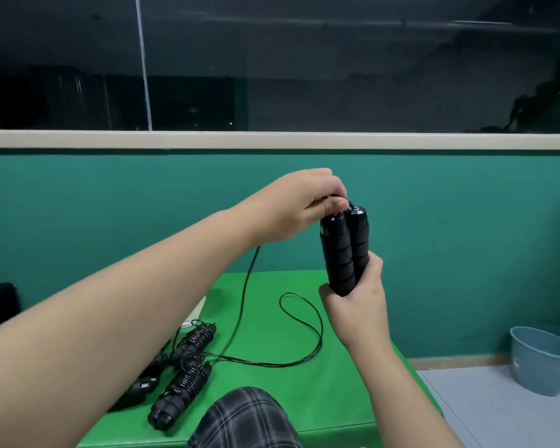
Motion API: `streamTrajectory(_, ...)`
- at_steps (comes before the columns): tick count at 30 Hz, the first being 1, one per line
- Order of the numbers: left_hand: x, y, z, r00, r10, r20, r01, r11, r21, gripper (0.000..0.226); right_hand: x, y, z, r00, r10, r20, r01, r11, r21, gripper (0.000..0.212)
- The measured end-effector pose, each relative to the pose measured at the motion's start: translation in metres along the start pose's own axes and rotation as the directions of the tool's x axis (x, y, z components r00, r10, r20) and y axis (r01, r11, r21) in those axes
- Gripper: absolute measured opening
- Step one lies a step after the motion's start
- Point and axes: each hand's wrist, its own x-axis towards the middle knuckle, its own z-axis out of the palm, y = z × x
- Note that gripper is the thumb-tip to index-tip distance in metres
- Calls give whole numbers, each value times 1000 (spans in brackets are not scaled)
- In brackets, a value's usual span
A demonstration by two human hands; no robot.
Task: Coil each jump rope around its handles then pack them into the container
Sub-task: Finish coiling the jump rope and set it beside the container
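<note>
Foam-covered handles (pixel 345 252) stand upright together, gripped low by the right hand (pixel 358 299); the left hand (pixel 299 208) pinches, it seems, the thin cord (pixel 301 331) at their top. Cord looks light, springy, slippery; handles give the firm hold.

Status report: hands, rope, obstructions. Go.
Right hand grips paired handles upright. Left hand pinches cord at handle tops. Loose cord trails across green table. Two coiled ropes lie left; nothing blocking.
</note>
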Motion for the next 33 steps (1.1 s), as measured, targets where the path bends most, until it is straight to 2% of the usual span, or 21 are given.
streamTrajectory(2, 0, 2, -10, 998, 42, 51, -49, 986, 157, 29, 1, 1, -1, 1000, -17, -6, 17, 999, -35, 53)
streamTrajectory(4, -3, 5, -20, 994, 18, 107, -52, 946, 319, 28, 2, 4, -1, 998, -51, -25, 49, 994, -96, 53)
streamTrajectory(7, -8, 8, -33, 977, -101, 187, -13, 850, 526, 32, 6, 5, -2, 994, -95, -54, 79, 965, -249, 53)
streamTrajectory(10, -16, 4, -44, 919, -270, 286, 56, 810, 584, 32, 9, 0, -5, 994, -112, -4, 106, 944, -312, 51)
streamTrajectory(13, -31, -8, -55, 873, -373, 313, 167, 833, 528, 32, 8, -5, -3, 987, -151, 45, 158, 927, -339, 46)
streamTrajectory(18, -58, -26, -69, 849, -445, 285, 265, 825, 499, 38, 8, 0, -3, 987, -148, 70, 163, 918, -360, 52)
streamTrajectory(21, -74, -32, -75, 867, -460, 192, 312, 800, 512, 34, 6, 4, -5, 996, -41, 84, 63, 958, -280, 47)
streamTrajectory(24, -95, -33, -58, 879, -466, 98, 371, 799, 473, 30, -3, 1, 2, 982, 115, 147, -102, 990, -96, 39)
streamTrajectory(26, -111, -32, -33, 871, -490, 34, 441, 811, 386, 32, -10, -1, 11, 965, 179, 191, -185, 983, 15, 36)
streamTrajectory(29, -133, -26, 11, 837, -542, -75, 547, 826, 137, 27, -16, -1, 25, 944, 238, 230, -278, 947, 159, 31)
streamTrajectory(33, -147, -8, 60, 808, -568, -159, 551, 823, -140, 32, -28, 0, 40, 870, 361, 336, -464, 829, 311, 24)
